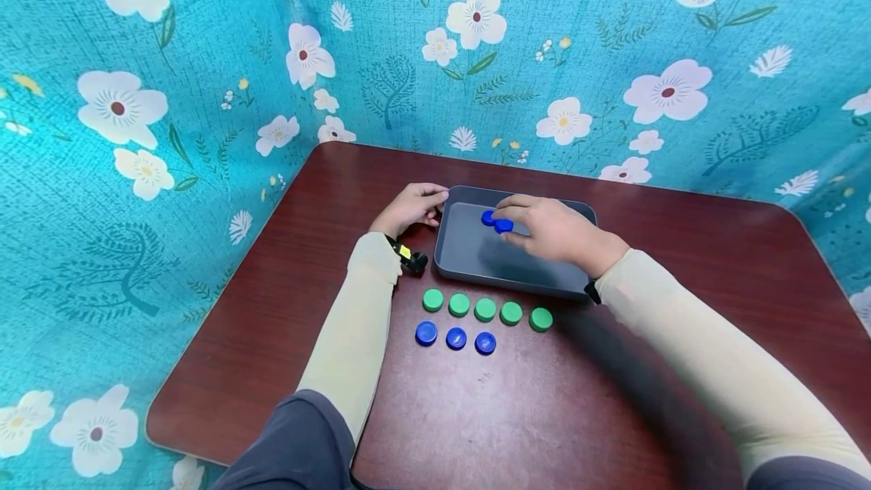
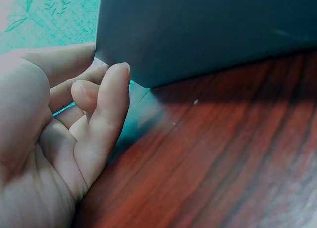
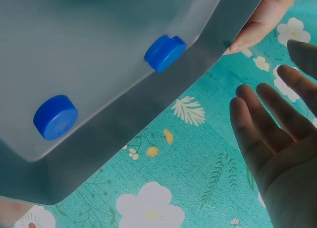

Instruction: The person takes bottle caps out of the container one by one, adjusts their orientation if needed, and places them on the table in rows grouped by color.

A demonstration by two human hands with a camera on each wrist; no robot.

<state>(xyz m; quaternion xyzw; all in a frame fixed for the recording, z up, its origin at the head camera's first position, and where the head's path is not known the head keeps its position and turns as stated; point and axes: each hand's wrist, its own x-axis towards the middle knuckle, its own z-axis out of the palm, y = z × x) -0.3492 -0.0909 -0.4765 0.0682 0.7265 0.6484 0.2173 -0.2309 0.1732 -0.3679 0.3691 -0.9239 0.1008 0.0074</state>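
Observation:
My left hand is at the left end of a dark grey tray, its fingers bent against the corner. In the left wrist view, fingertips meet the edge of the tray. Over the tray reaches my right hand. Two blue bottle caps lie by its fingers in the head view. The right wrist view shows the right hand with fingers spread and nothing in them. There a blue cap sits apart from another blue shape, perhaps two overlapping caps.
In front of the tray, a row of several green caps lies on the brown table. Three blue caps form a shorter row nearer to me. A flowered turquoise curtain hangs behind the table and along its left side.

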